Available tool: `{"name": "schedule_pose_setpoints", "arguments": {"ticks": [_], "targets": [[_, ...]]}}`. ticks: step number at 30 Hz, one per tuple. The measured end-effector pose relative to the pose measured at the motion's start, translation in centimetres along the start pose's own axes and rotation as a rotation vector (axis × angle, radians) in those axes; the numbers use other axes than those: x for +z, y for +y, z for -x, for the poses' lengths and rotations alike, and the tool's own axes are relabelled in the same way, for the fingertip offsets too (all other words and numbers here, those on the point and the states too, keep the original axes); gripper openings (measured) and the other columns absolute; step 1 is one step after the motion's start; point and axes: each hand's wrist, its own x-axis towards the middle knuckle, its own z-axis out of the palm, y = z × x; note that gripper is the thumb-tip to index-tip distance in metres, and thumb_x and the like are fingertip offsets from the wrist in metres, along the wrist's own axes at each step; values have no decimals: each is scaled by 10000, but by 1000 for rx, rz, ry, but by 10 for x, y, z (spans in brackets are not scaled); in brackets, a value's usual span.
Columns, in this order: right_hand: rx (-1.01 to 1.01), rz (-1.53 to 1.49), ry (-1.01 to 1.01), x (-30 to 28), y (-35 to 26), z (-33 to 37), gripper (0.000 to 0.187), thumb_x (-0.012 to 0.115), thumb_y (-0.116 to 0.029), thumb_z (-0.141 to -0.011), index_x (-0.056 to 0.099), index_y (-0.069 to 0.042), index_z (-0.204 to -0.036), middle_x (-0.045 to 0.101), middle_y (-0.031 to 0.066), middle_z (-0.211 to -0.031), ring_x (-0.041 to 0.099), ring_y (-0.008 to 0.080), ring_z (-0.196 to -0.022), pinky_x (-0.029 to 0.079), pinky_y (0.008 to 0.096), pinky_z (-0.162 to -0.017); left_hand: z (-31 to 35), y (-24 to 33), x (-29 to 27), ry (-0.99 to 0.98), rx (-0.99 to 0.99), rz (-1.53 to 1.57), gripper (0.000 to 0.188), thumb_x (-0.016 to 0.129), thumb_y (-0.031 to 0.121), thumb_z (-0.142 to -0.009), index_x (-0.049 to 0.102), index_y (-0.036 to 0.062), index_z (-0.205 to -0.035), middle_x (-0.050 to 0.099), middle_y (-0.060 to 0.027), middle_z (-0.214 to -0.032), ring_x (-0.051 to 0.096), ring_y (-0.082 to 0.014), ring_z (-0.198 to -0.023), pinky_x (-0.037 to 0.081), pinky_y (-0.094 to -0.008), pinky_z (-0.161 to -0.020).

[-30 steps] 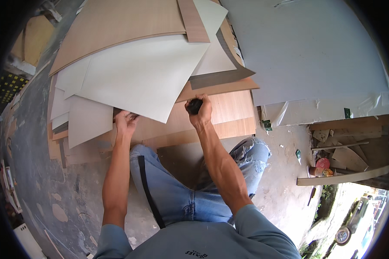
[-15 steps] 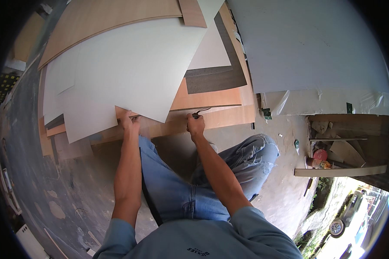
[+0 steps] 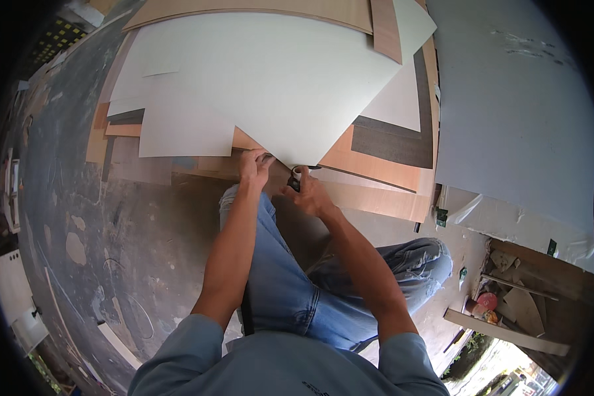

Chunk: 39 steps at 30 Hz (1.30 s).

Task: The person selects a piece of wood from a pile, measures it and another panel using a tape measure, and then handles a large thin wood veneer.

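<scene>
A large white sheet (image 3: 244, 79) lies on a stack of panels in front of me, with a notch and a pointed corner at its near edge. My left hand (image 3: 254, 166) is closed by the notch, a small dark grey thing at its fingertips that I cannot make out. Beside it on the right, my right hand (image 3: 310, 195) is wrapped round black-handled scissors (image 3: 295, 179). The scissors are at the tip of the sheet's pointed corner; whether the blades touch it is hidden.
Under the sheet lie wood-coloured boards (image 3: 383, 173) and a dark grey sheet (image 3: 396, 145). A curved brown panel (image 3: 257, 8) rests on top at the far side. To the right stands a large grey-topped surface (image 3: 508, 125); below it, a shelf (image 3: 518, 330) holds scraps.
My view has shifted, so the stack sits farther right. My right hand has brought the scissors left to the sheet's pointed corner, close to my left hand.
</scene>
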Motion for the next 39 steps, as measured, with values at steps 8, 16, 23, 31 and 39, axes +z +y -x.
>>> {"name": "schedule_pose_setpoints", "arguments": {"ticks": [8, 16, 23, 31, 39], "targets": [[-52, 212, -111, -37, -13, -30, 537, 672, -412, -801, 526, 91, -920, 607, 304, -919, 621, 424, -842, 486, 457, -779, 14, 3, 0, 62, -160, -534, 163, 512, 93, -851, 588, -7, -955, 624, -119, -899, 612, -241, -855, 513, -411, -767], [-252, 192, -6, -28, -9, -46, 525, 677, -411, -793, 507, 73, -902, 607, 267, -848, 608, 415, -807, 490, 444, -725, 54, 19, 24, -312, -219, -556, 156, 580, 127, -898, 597, 19, -1008, 621, -63, -890, 607, -163, -825, 496, -340, -794], [-190, 323, -335, -101, -1, -33, 474, 618, -419, -826, 521, 38, -908, 619, 231, -830, 608, 376, -811, 471, 438, -730, 61, 51, 19, -331, -125, -704, 178, 631, 145, -887, 577, 28, -1009, 605, -56, -880, 612, -164, -805, 494, -310, -766], [207, 622, -321, -236, 143, 55, 333, 628, -232, -854, 493, -97, -1127, 610, 180, -1011, 598, 368, -923, 459, 447, -808, 26, 141, -116, 314, 202, -967, 234, 665, 235, -876, 627, 21, -965, 612, -26, -759, 593, -113, -649, 483, -256, -595], [224, 506, 147, -268, 272, 140, 308, 640, -143, -788, 574, -123, -1089, 570, 146, -1087, 548, 364, -1011, 433, 447, -870, -30, 124, -153, 520, 787, -1487, 223, 704, 184, -819, 687, -36, -854, 652, -92, -680, 610, -166, -630, 477, -299, -586]]}}
